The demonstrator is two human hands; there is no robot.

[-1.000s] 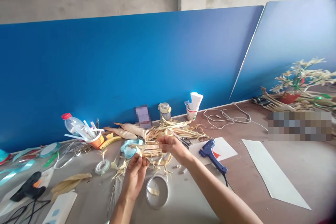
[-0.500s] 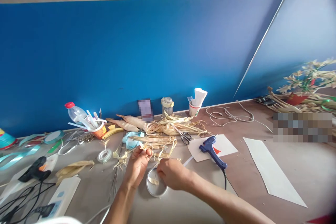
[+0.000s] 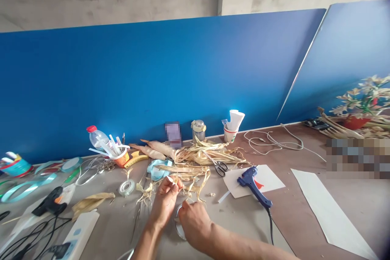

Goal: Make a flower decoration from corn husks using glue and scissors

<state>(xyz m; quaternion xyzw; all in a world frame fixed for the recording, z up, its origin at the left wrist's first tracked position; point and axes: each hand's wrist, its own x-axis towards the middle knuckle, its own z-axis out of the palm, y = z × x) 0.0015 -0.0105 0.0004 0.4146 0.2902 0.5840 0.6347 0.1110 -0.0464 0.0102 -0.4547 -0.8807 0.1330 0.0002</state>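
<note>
Two bare hands at near centre of a brown table [image 3: 289, 211], amid craft litter.

- **Far left:** black glue gun [image 3: 48, 205] on its side, hard plastic, cord trailing nearer.
- **Behind it, against the blue partition [image 3: 183, 81]:** clear water bottle [image 3: 96, 138], red-capped. Beside it, an orange paper cup [image 3: 120, 157] stuffed with white strips.
- **Nearer:** small roll of clear tape [image 3: 127, 187], flat and glossy.
- **Near centre:** left hand [image 3: 166, 201] closed in a fingertip pinch on a dried husk strip [image 3: 173, 179]. Strip raised just above the table, at the near edge of the husk pile [image 3: 198, 158].
  - Judged very light, thin and papery.
  - Limp along its length yet brittle, likely to split with the grain or crumble under a hard squeeze.
  - Best taken near one end, gently, between thumb and forefinger.
- **Just right and nearer:** round metal lid [image 3: 177, 227], shiny and shallow-rimmed, mostly hidden beneath the right hand [image 3: 193, 221]. Fingers curled, knuckles up, over that lid. Cannot tell whether gripping or merely resting.
- **Farther right:** scissors [image 3: 219, 166] with black handles at the pile's right edge. Blue glue gun [image 3: 254, 185] lying partly on a white card [image 3: 268, 176]. Long white paper sheet [image 3: 329, 211], smooth and flat.
</note>
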